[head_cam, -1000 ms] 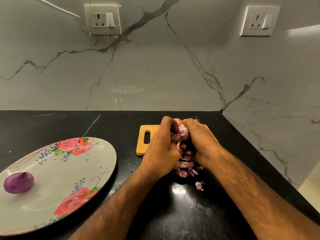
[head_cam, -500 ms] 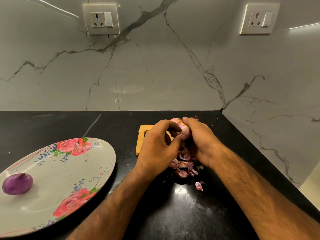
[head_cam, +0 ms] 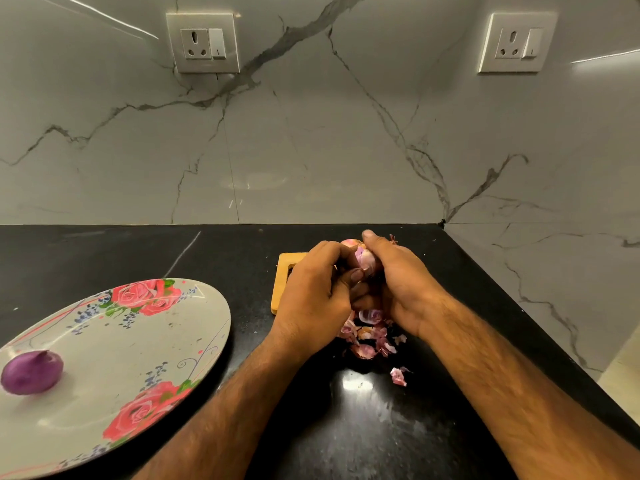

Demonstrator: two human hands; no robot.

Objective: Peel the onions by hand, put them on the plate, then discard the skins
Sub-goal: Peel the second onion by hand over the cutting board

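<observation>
Both hands meet over the black counter around a partly skinned onion (head_cam: pixel 364 257), pink and papery. My right hand (head_cam: pixel 398 285) cups and grips it from the right. My left hand (head_cam: pixel 318 299) curls against it from the left, thumb pinching at its skin. Loose onion skins (head_cam: pixel 369 337) lie in a small heap just below the hands, with one scrap (head_cam: pixel 398 375) nearer me. A peeled purple onion (head_cam: pixel 32 373) rests on the floral plate (head_cam: pixel 138 348) at the far left.
A small wooden cutting board (head_cam: pixel 281 282) lies under and behind the hands, mostly hidden. The marble backsplash and side wall close the corner at the back right. The counter's right edge (head_cam: pixel 568 362) runs diagonally beside my right forearm.
My left hand opened away from the onion half a second ago and has closed back against it, thumb on the skin. The right hand held steady.
</observation>
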